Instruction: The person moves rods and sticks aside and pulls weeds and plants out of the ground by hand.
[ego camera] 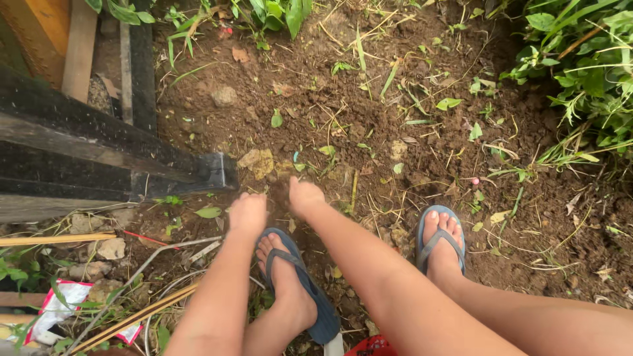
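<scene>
Bare brown soil [395, 112] strewn with roots and cut grass filled the ground. Both hands reached down into it: the left hand [247, 212] and the right hand [304, 196] were close together, fingers curled into the dirt; whether they gripped anything I cannot tell. Just ahead lay a yellowish stone [257, 161]. Left stood a black beam [99, 155]. Blue sandals [316, 296] flanked the arms.

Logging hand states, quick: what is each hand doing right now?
Left hand: fingers curled down into the brown soil; grip cannot be told.
Right hand: same, cannot be told.
</scene>
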